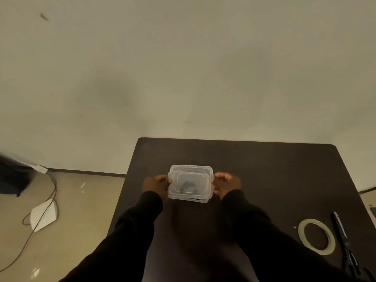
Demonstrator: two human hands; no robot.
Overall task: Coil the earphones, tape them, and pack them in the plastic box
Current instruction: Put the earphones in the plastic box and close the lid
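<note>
On dark table (wall behind): lidded plastic box between both hands.

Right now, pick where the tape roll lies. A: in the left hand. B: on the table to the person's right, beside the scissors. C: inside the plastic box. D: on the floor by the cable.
B: the tape roll lies flat on the table, just left of the scissors, away from both hands at the plastic box.

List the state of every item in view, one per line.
plastic box: lid on, something dark inside, held at both ends
left hand: gripping the box's left end
right hand: gripping the box's right end
tape roll: lying flat, untouched
scissors: lying on the table, closed
</note>
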